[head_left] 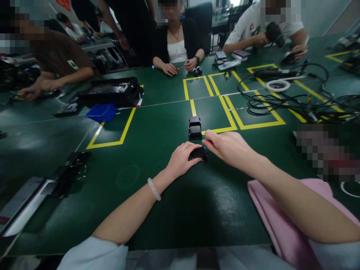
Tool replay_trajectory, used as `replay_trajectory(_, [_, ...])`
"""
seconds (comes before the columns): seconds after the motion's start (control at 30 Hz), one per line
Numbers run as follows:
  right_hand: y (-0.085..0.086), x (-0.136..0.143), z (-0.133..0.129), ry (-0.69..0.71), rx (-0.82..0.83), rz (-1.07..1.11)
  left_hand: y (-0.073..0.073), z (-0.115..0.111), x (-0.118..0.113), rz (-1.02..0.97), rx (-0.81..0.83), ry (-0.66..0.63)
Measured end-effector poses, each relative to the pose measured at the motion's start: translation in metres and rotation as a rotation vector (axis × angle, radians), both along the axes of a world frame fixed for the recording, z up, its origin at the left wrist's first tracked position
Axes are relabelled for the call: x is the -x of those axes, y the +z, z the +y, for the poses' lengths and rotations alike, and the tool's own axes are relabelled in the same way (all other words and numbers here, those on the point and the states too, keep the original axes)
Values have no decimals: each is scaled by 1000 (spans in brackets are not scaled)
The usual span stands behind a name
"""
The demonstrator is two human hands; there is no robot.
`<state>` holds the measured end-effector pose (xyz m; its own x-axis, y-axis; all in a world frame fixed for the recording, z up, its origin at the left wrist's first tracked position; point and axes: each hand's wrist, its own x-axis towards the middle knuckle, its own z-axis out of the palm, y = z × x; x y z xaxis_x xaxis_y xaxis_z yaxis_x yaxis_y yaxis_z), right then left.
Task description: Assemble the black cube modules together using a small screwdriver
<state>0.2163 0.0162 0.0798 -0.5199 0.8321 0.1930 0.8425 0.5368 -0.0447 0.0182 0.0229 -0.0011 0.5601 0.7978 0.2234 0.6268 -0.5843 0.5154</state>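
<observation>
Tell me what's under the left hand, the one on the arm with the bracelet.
The left hand is over a small black part. Some of it shows between thumb and fingers; the hand covers the rest, and its underside can't be seen.

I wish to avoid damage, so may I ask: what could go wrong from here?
The left hand might push the black piece in its grasp against the second black piece just beyond. Also, the right forearm passes over the pink cloth and could drag it along.
</observation>
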Motion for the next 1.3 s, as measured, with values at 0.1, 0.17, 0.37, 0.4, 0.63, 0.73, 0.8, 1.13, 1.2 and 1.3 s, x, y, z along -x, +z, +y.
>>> replay_trajectory(0.1, [0,-3,3,55,-8,-4,0,0,0,-10,0,1])
replay_trajectory(0.17, [0,-6,5,98,0,-7,0,1,0,-11,1,2])
replay_trajectory(0.37, [3,-5,7,183,49,0,0,1,1,5,7,10])
replay_trajectory(0.4, [3,-3,6,149,42,-2,0,0,1,5,8,14])
replay_trajectory(0.63, [3,3,-1,-123,5,-47,2,-2,-1,11,28,35])
replay_trajectory(0.73, [2,0,0,-82,39,-15,2,-2,-1,13,33,39])
replay_trajectory(0.8, [2,-2,1,-36,52,1,2,-2,-1,16,36,36])
replay_trajectory(1.13, [6,-7,4,184,93,10,2,-1,-1,7,34,37])
replay_trajectory(1.2, [6,-6,3,148,70,5,2,-1,-1,2,36,37])
replay_trajectory(1.3, [4,-2,1,-3,11,-4,2,-1,-1,-9,45,34])
